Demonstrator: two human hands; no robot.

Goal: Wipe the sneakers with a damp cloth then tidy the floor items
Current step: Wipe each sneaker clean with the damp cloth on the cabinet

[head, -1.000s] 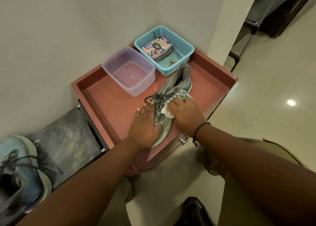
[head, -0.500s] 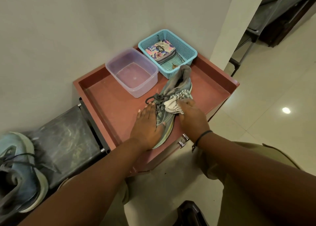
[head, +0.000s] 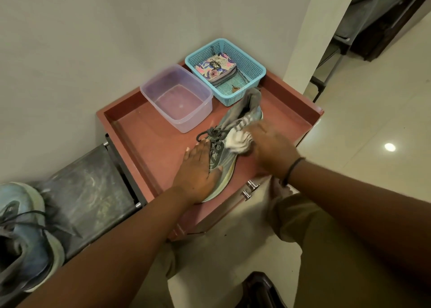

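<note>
Lying on the red-brown rimmed cabinet top (head: pixel 144 144), toe toward the camera, a grey-blue laced sneaker (head: pixel 229 130), forefoot hidden under the flat, straight-fingered left hand (head: pixel 198 170). Pressed against its side by the blurred right hand (head: pixel 270 146), a white crumpled cloth (head: pixel 238 141); finger curl hard to make out. Cut off at lower left, a second grey-blue sneaker (head: pixel 21 235); behind, a clear plastic tub (head: pixel 177 97) beside a turquoise mesh basket (head: pixel 251 62).

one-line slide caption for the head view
Left hand steadies a sneaker while right hand wipes it with a cloth.
</note>
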